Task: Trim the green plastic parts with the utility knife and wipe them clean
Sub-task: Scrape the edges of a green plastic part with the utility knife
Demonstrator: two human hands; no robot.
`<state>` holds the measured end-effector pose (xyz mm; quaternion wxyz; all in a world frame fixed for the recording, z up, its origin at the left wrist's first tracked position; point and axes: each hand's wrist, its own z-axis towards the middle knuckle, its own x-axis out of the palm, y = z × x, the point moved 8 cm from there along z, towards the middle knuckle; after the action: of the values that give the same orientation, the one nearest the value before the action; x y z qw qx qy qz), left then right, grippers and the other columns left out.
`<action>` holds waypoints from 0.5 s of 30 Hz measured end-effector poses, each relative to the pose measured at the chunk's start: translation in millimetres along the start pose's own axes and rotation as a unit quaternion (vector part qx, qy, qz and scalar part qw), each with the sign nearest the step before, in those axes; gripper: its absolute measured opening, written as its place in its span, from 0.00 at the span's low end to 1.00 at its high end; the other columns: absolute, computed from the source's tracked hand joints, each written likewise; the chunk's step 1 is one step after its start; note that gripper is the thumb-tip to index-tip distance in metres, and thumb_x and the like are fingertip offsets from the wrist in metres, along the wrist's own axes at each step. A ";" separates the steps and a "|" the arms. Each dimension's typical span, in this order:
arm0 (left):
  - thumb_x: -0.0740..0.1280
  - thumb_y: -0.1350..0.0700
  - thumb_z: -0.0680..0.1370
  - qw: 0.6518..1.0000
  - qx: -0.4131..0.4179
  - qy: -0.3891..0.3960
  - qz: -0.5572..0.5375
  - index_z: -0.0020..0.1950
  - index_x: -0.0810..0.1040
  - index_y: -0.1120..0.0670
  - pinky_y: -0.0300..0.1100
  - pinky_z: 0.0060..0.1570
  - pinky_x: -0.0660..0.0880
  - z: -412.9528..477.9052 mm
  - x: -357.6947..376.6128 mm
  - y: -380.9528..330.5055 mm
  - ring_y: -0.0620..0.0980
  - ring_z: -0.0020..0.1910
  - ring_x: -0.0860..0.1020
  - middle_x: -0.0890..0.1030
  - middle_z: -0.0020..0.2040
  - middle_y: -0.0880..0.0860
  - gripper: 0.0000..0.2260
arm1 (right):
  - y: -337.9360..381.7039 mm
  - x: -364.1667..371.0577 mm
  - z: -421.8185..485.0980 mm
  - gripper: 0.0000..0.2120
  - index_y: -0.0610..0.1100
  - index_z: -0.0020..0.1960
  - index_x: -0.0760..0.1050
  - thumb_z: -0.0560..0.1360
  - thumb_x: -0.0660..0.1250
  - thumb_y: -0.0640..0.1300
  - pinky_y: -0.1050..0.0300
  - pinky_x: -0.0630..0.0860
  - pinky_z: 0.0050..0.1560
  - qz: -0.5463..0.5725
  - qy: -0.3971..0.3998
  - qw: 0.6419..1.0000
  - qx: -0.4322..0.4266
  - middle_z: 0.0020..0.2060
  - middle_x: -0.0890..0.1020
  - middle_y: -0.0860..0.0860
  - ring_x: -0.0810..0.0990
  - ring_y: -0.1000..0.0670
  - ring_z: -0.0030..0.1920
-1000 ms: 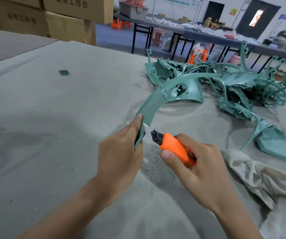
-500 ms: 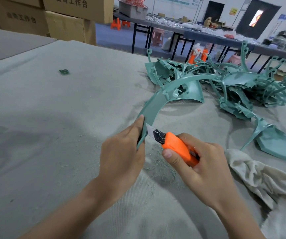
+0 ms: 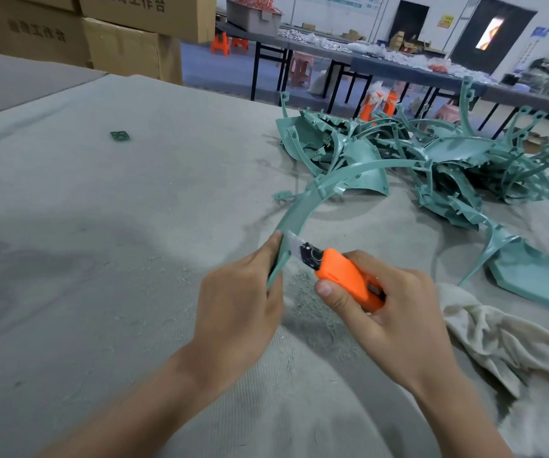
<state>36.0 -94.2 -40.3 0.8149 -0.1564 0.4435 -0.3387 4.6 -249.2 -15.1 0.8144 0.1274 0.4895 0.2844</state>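
Observation:
My left hand (image 3: 236, 305) grips the near end of a long curved green plastic part (image 3: 302, 206), which arcs up and to the right over the table. In my right hand (image 3: 385, 312) I hold an orange utility knife (image 3: 345, 276); its short blade lies against the part's inner edge just beside my left thumb. A heap of other green plastic parts (image 3: 448, 160) lies behind and to the right. A crumpled off-white cloth (image 3: 498, 342) lies on the table at my right wrist.
The grey cloth-covered table (image 3: 101, 259) carries fine green shavings (image 3: 302, 302) under my hands and a small green scrap (image 3: 120, 135) at far left. Cardboard boxes (image 3: 127, 44) stand beyond the table's far-left edge. Long work tables (image 3: 398, 74) cross the background.
The knife blade has slid up the part's edge, away from me. My left hand and the part have shifted slightly; the part now lies lower and flatter.

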 end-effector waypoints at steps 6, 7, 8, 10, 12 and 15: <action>0.71 0.65 0.73 1.000 -0.007 -0.002 0.026 0.51 0.81 0.62 0.39 0.30 0.55 2.3 2.4 6.3 0.52 0.22 0.63 0.68 0.25 0.49 0.07 | -0.8 4.0 -0.6 0.22 0.51 0.37 0.74 0.73 0.61 0.69 0.52 0.63 0.25 0.023 0.011 1.000 0.006 0.22 0.67 0.52 0.69 0.50 0.24; 0.71 0.64 0.73 1.000 -0.005 0.008 0.030 0.54 0.82 0.61 0.38 0.29 0.56 1.8 3.5 6.2 0.52 0.22 0.65 0.71 0.25 0.50 0.10 | -1.6 3.5 -0.4 0.22 0.51 0.37 0.74 0.73 0.61 0.69 0.54 0.62 0.26 0.022 0.007 1.000 0.009 0.22 0.66 0.53 0.69 0.50 0.24; 0.71 0.64 0.73 0.999 -0.001 0.014 0.030 0.57 0.81 0.61 0.36 0.27 0.57 1.3 4.2 5.7 0.51 0.22 0.65 0.73 0.26 0.51 0.13 | -2.3 3.2 -0.5 0.22 0.51 0.37 0.74 0.73 0.61 0.69 0.55 0.62 0.26 0.020 0.002 1.000 0.011 0.22 0.66 0.53 0.69 0.50 0.24; 0.71 0.64 0.73 1.000 0.011 0.021 0.020 0.61 0.80 0.60 0.36 0.26 0.63 0.8 4.5 3.3 0.49 0.22 0.65 0.76 0.27 0.51 0.16 | -3.6 2.5 -0.6 0.22 0.51 0.38 0.75 0.73 0.61 0.69 0.55 0.62 0.27 0.012 -0.008 1.000 0.015 0.22 0.67 0.53 0.69 0.50 0.25; 0.69 0.63 0.74 0.999 0.027 0.019 0.016 0.62 0.80 0.60 0.37 0.25 0.67 0.1 3.9 0.6 0.51 0.22 0.70 0.78 0.28 0.51 0.16 | -4.4 1.6 -0.6 0.22 0.51 0.39 0.75 0.73 0.60 0.69 0.55 0.63 0.26 -0.002 -0.019 1.000 0.017 0.21 0.67 0.53 0.69 0.51 0.25; 0.66 0.59 0.72 0.999 0.042 0.008 0.024 0.61 0.80 0.61 0.39 0.24 0.72 -0.3 1.9 -3.5 0.51 0.24 0.77 0.82 0.31 0.52 0.18 | -3.8 -2.3 -0.7 0.22 0.52 0.41 0.76 0.73 0.59 0.70 0.54 0.65 0.26 -0.033 -0.051 0.998 0.016 0.21 0.66 0.55 0.69 0.53 0.24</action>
<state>35.0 -98.0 -39.7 0.8251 -0.1083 0.4390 -0.3387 4.5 -253.7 -15.6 0.8453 0.1388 0.4554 0.2426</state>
